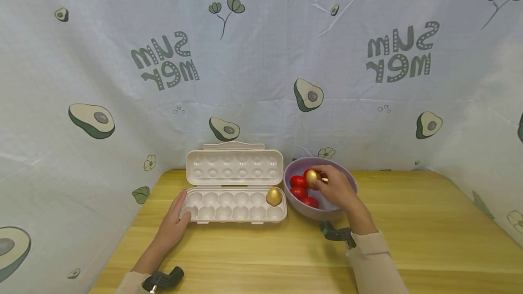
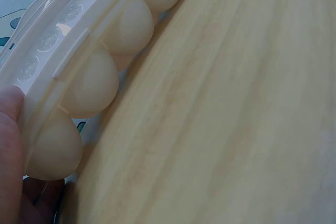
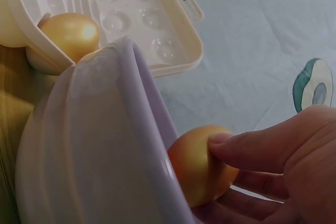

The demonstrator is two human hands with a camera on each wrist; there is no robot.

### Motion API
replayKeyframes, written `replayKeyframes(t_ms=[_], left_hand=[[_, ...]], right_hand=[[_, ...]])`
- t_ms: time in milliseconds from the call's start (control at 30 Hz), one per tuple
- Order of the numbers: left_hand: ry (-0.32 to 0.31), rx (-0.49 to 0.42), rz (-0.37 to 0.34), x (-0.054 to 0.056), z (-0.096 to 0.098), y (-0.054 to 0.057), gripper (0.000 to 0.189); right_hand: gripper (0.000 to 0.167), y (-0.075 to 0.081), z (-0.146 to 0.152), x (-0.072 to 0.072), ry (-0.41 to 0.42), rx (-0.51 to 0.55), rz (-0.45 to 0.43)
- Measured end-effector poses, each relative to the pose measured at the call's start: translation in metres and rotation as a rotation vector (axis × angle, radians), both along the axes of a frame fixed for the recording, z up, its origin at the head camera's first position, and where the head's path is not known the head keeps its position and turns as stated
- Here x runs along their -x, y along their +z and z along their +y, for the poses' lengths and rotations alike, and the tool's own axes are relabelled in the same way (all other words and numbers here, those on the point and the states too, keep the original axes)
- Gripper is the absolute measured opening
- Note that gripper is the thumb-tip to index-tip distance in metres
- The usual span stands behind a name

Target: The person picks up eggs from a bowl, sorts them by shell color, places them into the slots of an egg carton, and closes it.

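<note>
My right hand point(image 1: 337, 188) pinches a golden egg point(image 1: 312, 177) between thumb and fingers, over the purple bowl point(image 1: 312, 213). In the right wrist view, this egg point(image 3: 202, 165) appears just beyond the bowl's rim point(image 3: 152, 119). Several red eggs point(image 1: 298, 193) lie in the bowl; a yellow sliver shows by my right fingers. At its left end, the white egg carton point(image 1: 234, 207) is gripped by my left hand point(image 1: 175, 225), thumb on the rim and fingers partly hidden below in the left wrist view. Another golden egg point(image 1: 273, 196) sits in the carton's back right cup.
The carton's lid point(image 1: 234, 167) stands open behind its tray, against the printed curtain point(image 1: 253, 58). Wooden tabletop point(image 1: 245, 257) stretches in front of the carton and to the right of the bowl. Bowl and carton stand side by side.
</note>
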State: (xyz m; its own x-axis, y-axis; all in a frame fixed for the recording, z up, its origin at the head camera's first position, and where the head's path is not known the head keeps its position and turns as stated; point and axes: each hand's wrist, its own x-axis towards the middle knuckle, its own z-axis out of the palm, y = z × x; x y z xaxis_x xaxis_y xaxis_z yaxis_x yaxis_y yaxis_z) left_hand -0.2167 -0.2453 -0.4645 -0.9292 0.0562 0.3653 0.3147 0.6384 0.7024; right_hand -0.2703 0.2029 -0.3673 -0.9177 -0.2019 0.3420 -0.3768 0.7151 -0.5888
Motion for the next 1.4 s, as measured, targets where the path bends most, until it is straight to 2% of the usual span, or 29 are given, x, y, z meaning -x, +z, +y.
replayKeyframes(t_ms=[467, 700, 967, 1200, 1400], left_hand=[[0.020, -0.013, -0.015, -0.004, -0.001, -0.007, 0.061], [0.028, -0.010, -0.029, -0.005, -0.001, -0.006, 0.062], [0.026, -0.001, -0.005, -0.006, -0.002, -0.005, 0.061], [0.008, -0.008, -0.012, -0.001, -0.006, 0.001, 0.061], [0.003, -0.011, -0.009, 0.006, -0.005, 0.002, 0.062]], right_hand=[[0.041, 0.000, -0.015, 0.002, 0.004, 0.064, 0.034], [0.041, 0.003, -0.024, 0.003, 0.026, 0.115, 0.060], [0.041, 0.005, -0.037, 0.000, 0.030, 0.150, 0.036], [0.037, -0.001, -0.051, 0.004, 0.086, 0.274, 0.106], [0.037, 0.000, -0.063, 0.007, 0.163, 0.357, 0.072]])
